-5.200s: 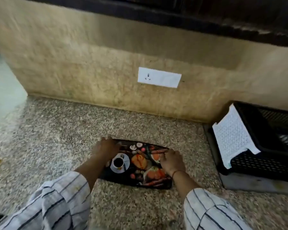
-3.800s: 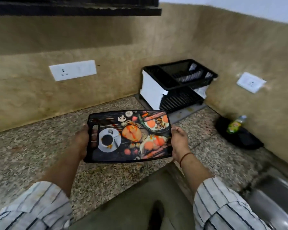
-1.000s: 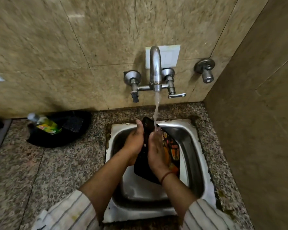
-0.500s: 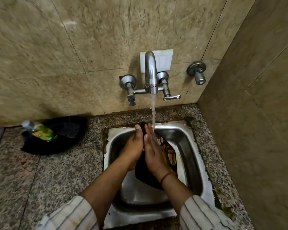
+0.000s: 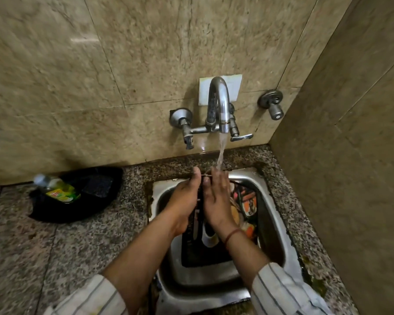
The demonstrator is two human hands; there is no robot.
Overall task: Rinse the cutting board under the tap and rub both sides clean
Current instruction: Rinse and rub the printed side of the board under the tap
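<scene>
Mostly hidden behind both hands, the cutting board (image 5: 245, 201) stands on edge in the sink (image 5: 271, 212), under water running from the tap (image 5: 218, 103). Left hand (image 5: 184, 201) grips its top edge; right hand (image 5: 216, 201) lies flat, fingers together, seemingly pressed against the printed side. A bottle (image 5: 55, 189) lies in a black tray (image 5: 96, 201).

Tap (image 5: 218, 105), centre frame: polished metal, reflecting light. Sink (image 5: 273, 226) below it: brushed steel, dull sheen, showing wet. Board (image 5: 246, 201) in the sink: smooth black plastic with a glossy printed face, glistening under water. Counter (image 5: 77, 246), lower left: speckled granite, looking grainy. Wall tiles (image 5: 100, 64), upper frame: beige stone-look, semi-gloss. Sleeves (image 5: 282, 292), bottom edge: striped woven cloth, matt.
</scene>
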